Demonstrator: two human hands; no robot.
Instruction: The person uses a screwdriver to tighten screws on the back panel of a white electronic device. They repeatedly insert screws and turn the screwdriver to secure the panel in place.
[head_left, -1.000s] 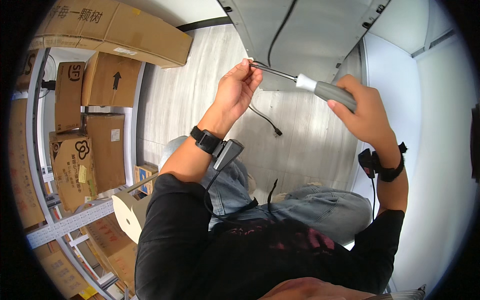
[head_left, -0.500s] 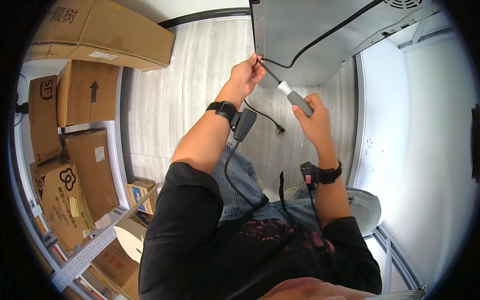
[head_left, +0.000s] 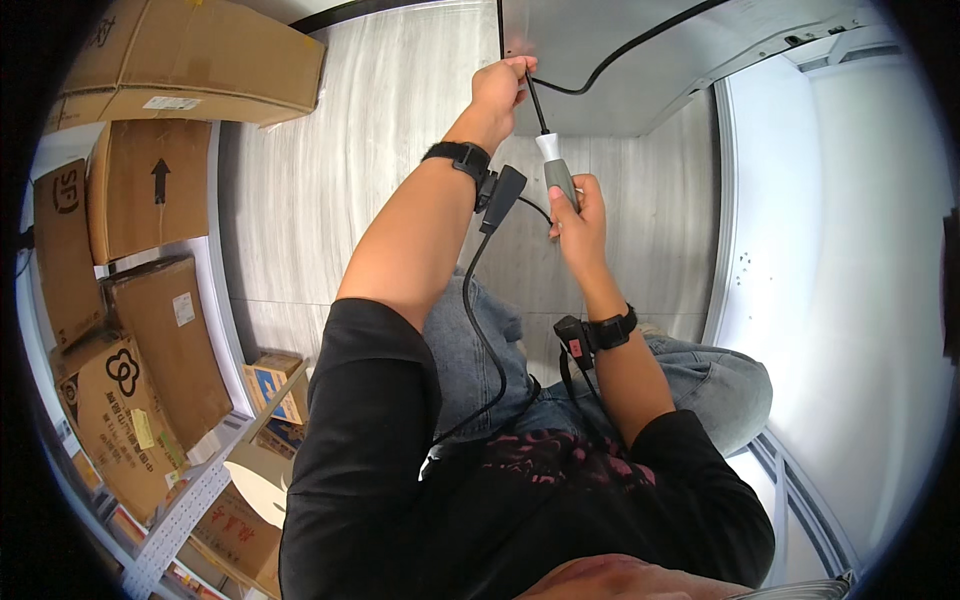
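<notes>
My right hand [head_left: 582, 222] is wrapped round the grey and white handle of a screwdriver [head_left: 556, 172], whose dark shaft points away from me. At the shaft's far end, my left hand [head_left: 500, 88] has its fingers pinched together against the lower left edge of a grey metal appliance panel [head_left: 650, 95]. What those fingers hold, and the screwdriver's tip, are hidden. A black power cord [head_left: 625, 52] curves down across the panel to the left hand's fingertips. More black cord [head_left: 535, 207] shows between my wrists, partly covered.
Cardboard boxes [head_left: 155, 185] fill the shelving on the left, with another large carton [head_left: 225, 60] at the far left. A white wall panel [head_left: 860, 250] rises on the right. Pale wood-look flooring [head_left: 350, 170] lies beneath. Black straps and cabled devices [head_left: 503, 200] sit on both wrists.
Both hands and the screwdriver have moved farther up in view. The right hand has shifted left, and the screwdriver now stands more upright in the picture. The cord's plug has gone out of sight.
</notes>
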